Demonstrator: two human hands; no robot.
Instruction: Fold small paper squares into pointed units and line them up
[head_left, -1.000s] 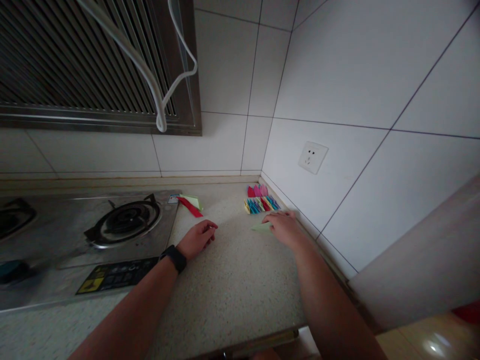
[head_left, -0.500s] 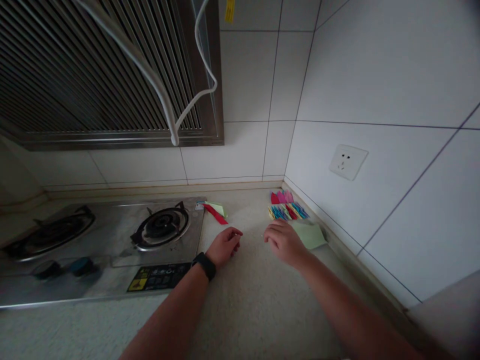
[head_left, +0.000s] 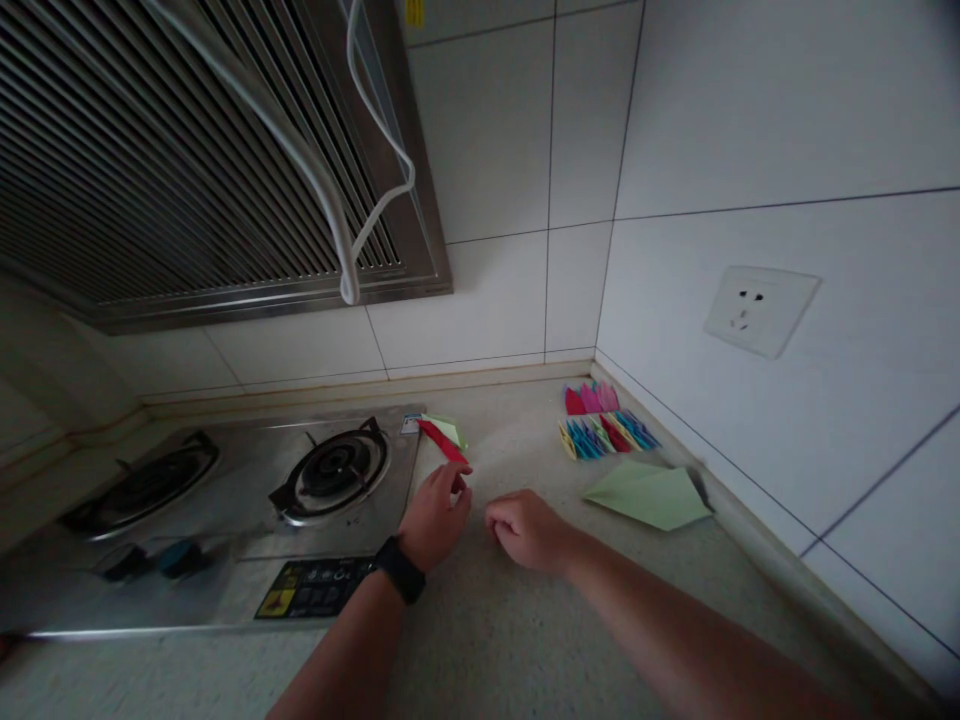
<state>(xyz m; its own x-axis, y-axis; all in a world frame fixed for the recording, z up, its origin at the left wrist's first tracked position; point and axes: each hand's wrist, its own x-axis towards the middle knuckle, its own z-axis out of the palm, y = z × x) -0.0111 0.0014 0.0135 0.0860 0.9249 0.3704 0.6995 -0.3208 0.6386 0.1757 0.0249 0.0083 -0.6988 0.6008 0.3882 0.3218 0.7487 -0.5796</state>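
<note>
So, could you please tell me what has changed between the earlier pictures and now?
The right hand has let go of the pale green folded paper and drawn back towards the left hand; the paper now lies alone near the wall. The left hand has moved up to the red paper strip, fingertips at its end. The row of small colourful folded papers and the steel gas stove are unchanged.

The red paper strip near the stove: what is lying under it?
A pale green folded paper lies under the red strip, which crosses it. The counter is below both. The part of the green paper beneath the strip is covered, so its full shape cannot be seen.
</note>
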